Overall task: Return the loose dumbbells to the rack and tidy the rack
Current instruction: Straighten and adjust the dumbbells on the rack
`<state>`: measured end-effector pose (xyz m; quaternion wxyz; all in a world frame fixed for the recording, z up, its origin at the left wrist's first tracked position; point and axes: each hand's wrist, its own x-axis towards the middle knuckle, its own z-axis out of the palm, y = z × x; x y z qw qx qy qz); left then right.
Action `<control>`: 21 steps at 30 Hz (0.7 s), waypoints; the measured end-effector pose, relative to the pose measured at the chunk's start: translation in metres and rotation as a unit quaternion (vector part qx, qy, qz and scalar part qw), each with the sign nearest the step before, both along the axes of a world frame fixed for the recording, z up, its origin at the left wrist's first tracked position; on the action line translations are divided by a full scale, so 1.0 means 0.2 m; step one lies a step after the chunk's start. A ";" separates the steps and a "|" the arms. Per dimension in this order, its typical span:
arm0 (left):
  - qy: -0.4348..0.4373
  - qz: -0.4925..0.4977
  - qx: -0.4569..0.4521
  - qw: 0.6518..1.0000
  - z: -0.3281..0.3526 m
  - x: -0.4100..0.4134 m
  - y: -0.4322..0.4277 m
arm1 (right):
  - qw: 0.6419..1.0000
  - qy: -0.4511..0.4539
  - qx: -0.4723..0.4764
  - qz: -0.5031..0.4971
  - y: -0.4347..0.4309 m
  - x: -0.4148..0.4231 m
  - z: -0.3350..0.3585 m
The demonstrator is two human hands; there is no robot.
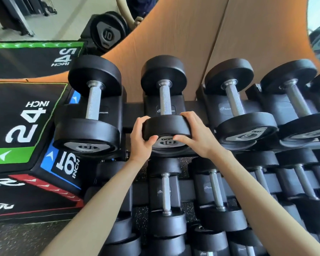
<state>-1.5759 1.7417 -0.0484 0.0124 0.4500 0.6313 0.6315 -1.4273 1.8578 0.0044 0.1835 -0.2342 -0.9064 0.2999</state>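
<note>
my left hand (141,137) and my right hand (194,133) both gripped the near head of the middle dumbbell (164,100), one hand on each side of the black disc. on each hand the fingers were curled over the top rim and the thumb was hooked onto the face, where a label reading 10 showed between my thumbs. the middle dumbbell lay in its cradle on the top row of the rack (133,111), with its handle pointing away from me and its far head close to the wood wall (192,34). whether the near head sat fully down in the cradle or was raised a little i could not tell, since my hands covered its edges. just to the left lay the left dumbbell (93,102), also marked 10, with a strip of bare rack between it and mine. to the right lay the right dumbbell (235,102), and more ran on past it along the row. under my forearms the lower dumbbells (166,193) rested on the next row down. beside the rack on the left stood a black jump box (26,126) with 24 inch and 16 inch printed on its faces, and the mirror (44,24) behind it showed another disc marked 10.
</note>
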 end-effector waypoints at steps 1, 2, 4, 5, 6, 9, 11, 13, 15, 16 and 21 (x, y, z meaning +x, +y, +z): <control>-0.002 0.001 -0.002 1.000 -0.01 0.00 0.01 | 1.000 0.014 -0.001 0.002 0.00 -0.01 0.00; -0.005 -0.006 -0.003 1.000 -0.01 -0.01 0.01 | 0.999 0.031 -0.016 0.005 0.00 0.00 -0.02; -0.004 -0.025 -0.013 1.000 0.00 0.00 0.03 | 0.997 0.053 -0.056 0.001 0.02 0.02 -0.05; -0.002 -0.035 -0.025 0.999 0.01 0.00 0.03 | 0.996 0.054 -0.075 -0.004 0.03 0.03 -0.06; -0.001 -0.045 -0.043 0.998 0.02 0.00 0.03 | 0.995 0.048 -0.088 -0.010 0.03 0.04 -0.06; -0.005 -0.056 -0.116 0.992 0.05 0.01 -0.02 | 0.994 0.022 -0.106 -0.019 -0.01 0.06 -0.03; 0.007 -0.054 -0.182 0.982 0.08 0.01 -0.08 | 0.995 0.000 -0.097 -0.028 -0.05 0.07 0.01; 0.062 -0.042 -0.250 0.965 0.12 0.00 -0.14 | 0.996 -0.036 -0.067 -0.045 -0.09 0.09 0.05; 0.145 -0.019 -0.314 0.938 0.19 0.00 -0.21 | 0.994 -0.077 -0.013 -0.083 -0.13 0.14 0.11; 0.187 -0.006 -0.331 0.925 0.23 0.00 -0.25 | 0.991 -0.084 0.032 -0.099 -0.16 0.16 0.13; 0.335 0.012 -0.300 0.893 0.32 0.05 -0.52 | 0.960 -0.045 0.244 -0.132 -0.38 0.27 0.18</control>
